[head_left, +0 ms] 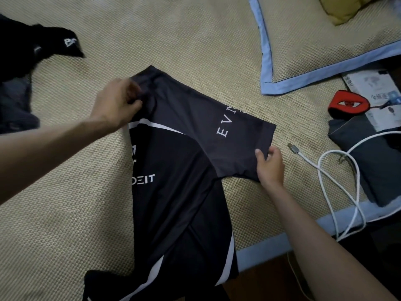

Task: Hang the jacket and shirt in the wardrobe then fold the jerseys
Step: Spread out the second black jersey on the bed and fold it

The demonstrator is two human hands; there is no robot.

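Note:
A black jersey (pixel 178 170) with white stripes and white lettering lies folded lengthwise on the woven bed mat (pixel 195 44), one grey sleeve spread out to the right. My left hand (pixel 118 103) pinches the fabric at the collar and shoulder end. My right hand (pixel 270 166) pinches the hem corner of the spread sleeve. Another black garment (pixel 32 51) with white lettering lies bunched at the far left edge of the mat.
A blue-edged pillow (pixel 325 40) lies at the upper right. A white charging cable (pixel 338 183) loops beside the sleeve. Folded grey cloth (pixel 377 161), a red and black item (pixel 347 104) and a booklet (pixel 373 92) sit at the right. The mat's blue border (pixel 260 248) runs along the bed edge.

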